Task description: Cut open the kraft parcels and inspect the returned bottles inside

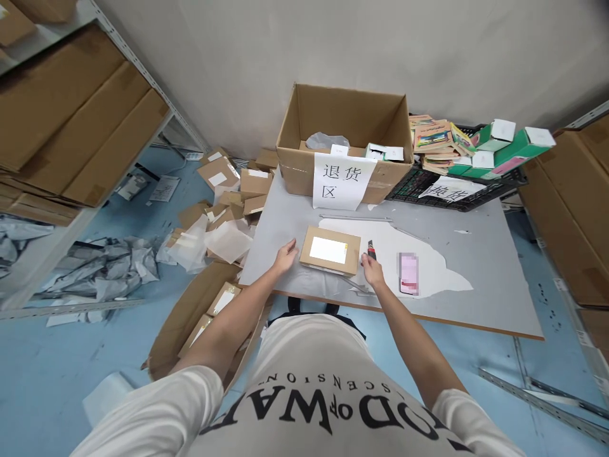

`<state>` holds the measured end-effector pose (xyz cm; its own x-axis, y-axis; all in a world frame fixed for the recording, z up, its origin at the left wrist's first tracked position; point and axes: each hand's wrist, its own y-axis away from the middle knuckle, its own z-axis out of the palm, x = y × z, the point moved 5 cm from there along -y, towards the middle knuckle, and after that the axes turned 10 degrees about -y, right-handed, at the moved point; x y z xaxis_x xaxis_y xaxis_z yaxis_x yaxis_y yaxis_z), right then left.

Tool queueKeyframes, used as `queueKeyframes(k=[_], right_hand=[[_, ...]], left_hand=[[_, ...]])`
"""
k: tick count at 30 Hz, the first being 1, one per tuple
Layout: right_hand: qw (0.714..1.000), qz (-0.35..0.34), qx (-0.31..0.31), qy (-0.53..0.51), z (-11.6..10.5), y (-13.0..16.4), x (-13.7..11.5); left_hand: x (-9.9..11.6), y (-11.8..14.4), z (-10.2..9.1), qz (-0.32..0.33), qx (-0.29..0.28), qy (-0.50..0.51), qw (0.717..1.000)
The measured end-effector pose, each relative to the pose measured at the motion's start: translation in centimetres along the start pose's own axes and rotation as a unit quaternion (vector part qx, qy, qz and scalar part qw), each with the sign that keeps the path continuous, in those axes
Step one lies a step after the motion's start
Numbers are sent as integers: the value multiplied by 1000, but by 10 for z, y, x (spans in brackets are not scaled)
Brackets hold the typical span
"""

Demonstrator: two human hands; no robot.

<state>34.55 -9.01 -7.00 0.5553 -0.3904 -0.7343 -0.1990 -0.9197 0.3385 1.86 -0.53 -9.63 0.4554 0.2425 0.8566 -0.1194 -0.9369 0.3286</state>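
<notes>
Table (pixel 495 273) spread out before you, so use it: let it take the weight, well in from that front edge. Big carton (pixel 295 168) looms at the far edge, towards the far left corner. And now the parcel (pixel 330 264), flat near the front edge, closer to the left corner than the right! Steady it by its left end, press down, don't let it twist. Long axis? Side to side, nearly parallel with the front edge, label (pixel 327 250) facing up. Your left hand (pixel 285 256) waits just beside that left end, fingers loosely apart, nothing visible in them; whether a fingertip touches, you can't tell. Your right hand (pixel 373 271) is closed round the utility knife (pixel 372 251), off the parcel's right end, nose towards the far edge. Keep that nose away from your left fingers, any stroke shallow!
</notes>
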Motion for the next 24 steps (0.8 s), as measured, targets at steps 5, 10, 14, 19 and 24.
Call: queueKeyframes(k=[5,10,14,19,24], right_hand=[[997,-55,-46,-33,30,31,15],[998,-46,-31,-17,45,32,13],[998,-39,-43,-25,42,31,9],[997,-56,-57,14,17,27,-9],[994,-49,-66,73,-15,9,-42]], left_hand=[[-12,28,9,25,-59,-47,997],[7,37,25,67,-72,-37,994],[19,40,23,70,-60,-48,995],[35,42,8,75,-51,-100,991],[62,28,-11,88,-21,-170,981]])
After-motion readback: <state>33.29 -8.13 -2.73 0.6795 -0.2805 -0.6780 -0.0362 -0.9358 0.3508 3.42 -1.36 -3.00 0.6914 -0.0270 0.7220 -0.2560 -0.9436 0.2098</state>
